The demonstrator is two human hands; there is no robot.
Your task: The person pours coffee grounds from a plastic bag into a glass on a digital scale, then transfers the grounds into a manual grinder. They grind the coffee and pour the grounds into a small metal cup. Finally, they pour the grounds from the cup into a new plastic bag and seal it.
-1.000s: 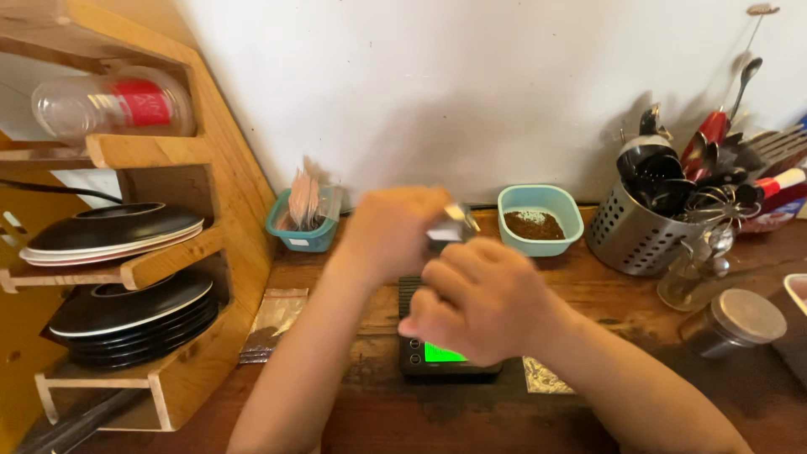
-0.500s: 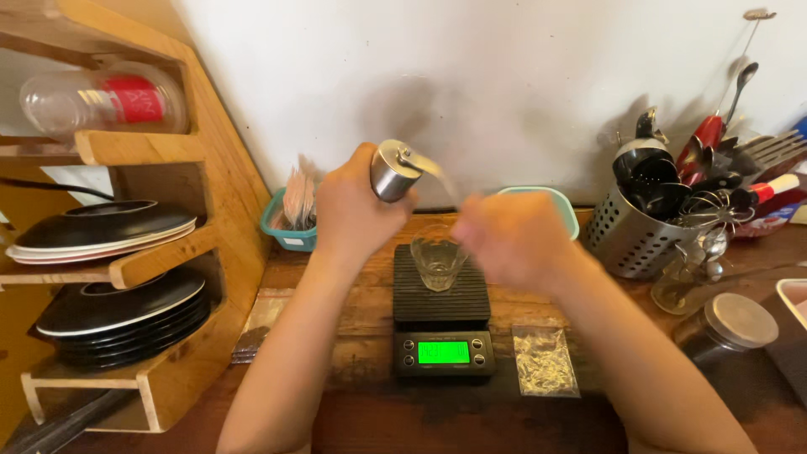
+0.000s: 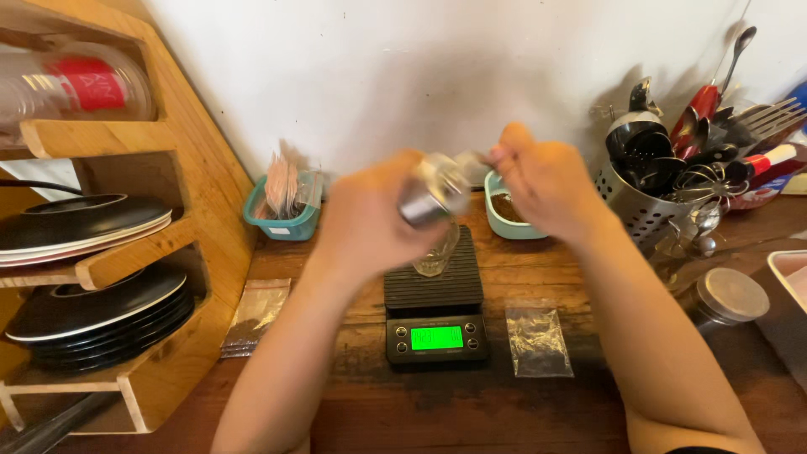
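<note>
My left hand (image 3: 366, 220) grips a small metal hand grinder (image 3: 430, 192), tilted above a small glass cup (image 3: 437, 255). The cup stands on a black digital scale (image 3: 435, 304) with a lit green display. My right hand (image 3: 546, 181) is closed on the grinder's crank handle (image 3: 472, 160), just right of the grinder and above a light blue bowl (image 3: 508, 220) holding brown grounds. Motion blurs both hands.
A wooden rack (image 3: 160, 252) at left holds black plates and a glass jar. Behind the scale stands a teal tub of sachets (image 3: 286, 210). A metal utensil holder (image 3: 651, 197) is at right, with a lidded jar (image 3: 727, 294). Two small plastic bags (image 3: 538, 340) lie on the wooden table.
Both hands rose from low over the scale, uncovering the cup. The left hand lifted the grinder, and the right hand moved to its crank handle.
</note>
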